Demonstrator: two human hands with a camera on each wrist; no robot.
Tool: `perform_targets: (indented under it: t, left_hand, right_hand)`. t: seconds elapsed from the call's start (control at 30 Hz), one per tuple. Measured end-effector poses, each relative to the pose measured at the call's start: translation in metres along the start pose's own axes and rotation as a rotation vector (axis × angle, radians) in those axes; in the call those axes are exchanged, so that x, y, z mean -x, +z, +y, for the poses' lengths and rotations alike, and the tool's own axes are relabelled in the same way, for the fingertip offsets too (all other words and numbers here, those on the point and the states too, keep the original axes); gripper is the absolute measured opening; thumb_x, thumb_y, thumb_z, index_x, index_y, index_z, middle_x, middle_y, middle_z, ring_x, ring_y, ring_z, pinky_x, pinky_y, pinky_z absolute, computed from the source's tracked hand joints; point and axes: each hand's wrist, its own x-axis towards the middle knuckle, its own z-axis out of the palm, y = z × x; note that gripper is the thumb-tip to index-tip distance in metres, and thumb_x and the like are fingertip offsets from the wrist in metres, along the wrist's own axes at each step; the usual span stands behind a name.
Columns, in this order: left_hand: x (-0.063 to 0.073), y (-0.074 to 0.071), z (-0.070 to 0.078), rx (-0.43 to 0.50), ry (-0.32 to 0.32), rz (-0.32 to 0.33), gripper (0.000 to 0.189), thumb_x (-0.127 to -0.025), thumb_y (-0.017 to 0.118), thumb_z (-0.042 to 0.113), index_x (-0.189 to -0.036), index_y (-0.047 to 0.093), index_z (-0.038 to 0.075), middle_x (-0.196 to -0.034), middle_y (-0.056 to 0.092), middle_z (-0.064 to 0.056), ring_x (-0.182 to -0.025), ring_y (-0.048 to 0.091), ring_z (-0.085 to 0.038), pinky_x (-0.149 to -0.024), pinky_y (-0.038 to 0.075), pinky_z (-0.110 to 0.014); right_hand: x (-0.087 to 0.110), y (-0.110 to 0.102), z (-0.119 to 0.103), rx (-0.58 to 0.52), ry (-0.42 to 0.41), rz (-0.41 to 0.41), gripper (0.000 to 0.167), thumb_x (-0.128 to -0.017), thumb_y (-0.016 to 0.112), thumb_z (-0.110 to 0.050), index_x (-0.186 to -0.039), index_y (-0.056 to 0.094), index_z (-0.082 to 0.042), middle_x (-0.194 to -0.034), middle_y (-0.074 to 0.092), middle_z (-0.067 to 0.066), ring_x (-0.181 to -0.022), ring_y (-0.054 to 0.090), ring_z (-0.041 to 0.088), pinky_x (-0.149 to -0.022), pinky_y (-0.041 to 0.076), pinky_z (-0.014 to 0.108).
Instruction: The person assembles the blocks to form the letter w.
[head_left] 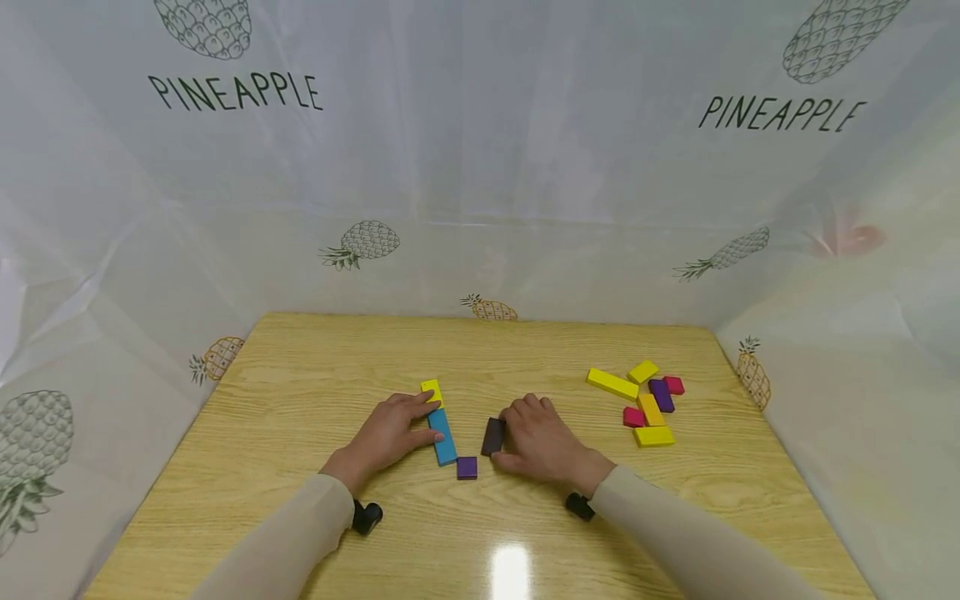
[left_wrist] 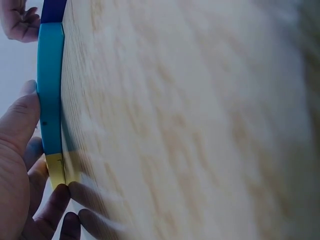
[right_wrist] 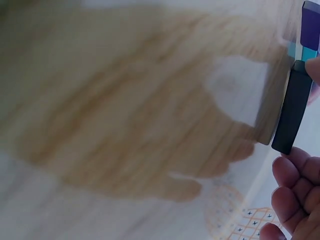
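On the wooden table, my left hand (head_left: 386,435) rests its thumb on a long blue block (head_left: 442,437) and its fingertips on a yellow block (head_left: 432,388) lined up end to end with it. The left wrist view shows the same blue block (left_wrist: 50,90) meeting the yellow one (left_wrist: 55,167). My right hand (head_left: 543,442) pinches a black block (head_left: 492,437) by its two ends, thumb at the near end and fingers at the far end. Between the hands, a small purple block (head_left: 467,468) lies at the blue block's near end.
Toward the right lies a loose group of blocks: a long yellow block (head_left: 612,383), an orange block (head_left: 650,410), a purple block (head_left: 662,395), a red block (head_left: 633,417) and several others. A curtain (head_left: 480,167) printed with pineapples hangs behind the table (head_left: 315,358).
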Motion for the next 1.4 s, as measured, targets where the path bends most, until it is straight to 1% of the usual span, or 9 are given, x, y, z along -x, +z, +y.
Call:
perform_targets:
  t: [0.2, 0.47, 0.67, 0.97, 1.23, 1.4]
  left_hand:
    - [-0.0007, 0.0012, 0.0000, -0.003, -0.005, -0.003, 0.063, -0.097, 0.073, 0.050, -0.150, 0.062, 0.019, -0.163, 0.050, -0.005, -0.148, 0.047, -0.035, -0.120, 0.040, -0.060]
    - [-0.0005, 0.0026, 0.0001, 0.006, -0.003, 0.001, 0.063, -0.097, 0.073, 0.050, -0.151, 0.062, 0.019, -0.163, 0.049, -0.004, -0.148, 0.047, -0.035, -0.121, 0.039, -0.059]
    - [-0.0007, 0.0022, -0.0001, 0.004, -0.003, 0.001, 0.063, -0.097, 0.073, 0.051, -0.151, 0.062, 0.019, -0.163, 0.049, -0.004, -0.148, 0.047, -0.034, -0.120, 0.040, -0.059]
    - [0.0004, 0.0007, 0.0009, 0.001, -0.007, 0.003, 0.062, -0.097, 0.074, 0.050, -0.150, 0.063, 0.019, -0.162, 0.051, -0.004, -0.147, 0.048, -0.035, -0.120, 0.040, -0.059]
    - [0.0008, 0.0001, 0.0026, 0.025, -0.007, 0.008, 0.061, -0.097, 0.074, 0.047, -0.149, 0.063, 0.017, -0.162, 0.051, -0.005, -0.148, 0.047, -0.035, -0.121, 0.039, -0.058]
    - [0.0010, 0.0001, 0.0035, 0.021, -0.013, 0.007, 0.061, -0.098, 0.074, 0.048, -0.149, 0.063, 0.016, -0.162, 0.051, -0.006, -0.148, 0.047, -0.036, -0.121, 0.038, -0.060]
  right_hand:
    - [0.0011, 0.0004, -0.0016, 0.025, -0.016, 0.007, 0.058, -0.094, 0.071, -0.058, -0.121, 0.068, -0.007, -0.111, 0.067, 0.006, -0.098, 0.052, 0.023, -0.083, 0.041, 0.037]
    - [-0.0007, 0.0030, -0.0036, 0.007, -0.027, 0.021, 0.058, -0.092, 0.070, -0.058, -0.120, 0.068, -0.007, -0.110, 0.067, 0.005, -0.096, 0.051, 0.021, -0.084, 0.041, 0.037]
    - [-0.0016, 0.0024, -0.0052, 0.005, -0.023, 0.011, 0.058, -0.091, 0.070, -0.058, -0.119, 0.068, -0.007, -0.111, 0.067, 0.005, -0.097, 0.051, 0.021, -0.083, 0.040, 0.036]
    - [-0.0015, 0.0028, -0.0058, 0.006, -0.024, -0.009, 0.061, -0.093, 0.068, -0.062, -0.121, 0.068, -0.008, -0.113, 0.067, 0.005, -0.100, 0.052, 0.022, -0.085, 0.040, 0.036]
    - [-0.0009, 0.0051, -0.0052, 0.038, -0.047, 0.045, 0.057, -0.091, 0.073, -0.060, -0.117, 0.068, -0.010, -0.108, 0.067, 0.003, -0.095, 0.052, 0.020, -0.080, 0.039, 0.034]
    - [-0.0001, 0.0049, -0.0049, 0.039, -0.052, 0.056, 0.057, -0.091, 0.073, -0.060, -0.117, 0.068, -0.010, -0.109, 0.067, 0.004, -0.095, 0.052, 0.020, -0.080, 0.039, 0.034]
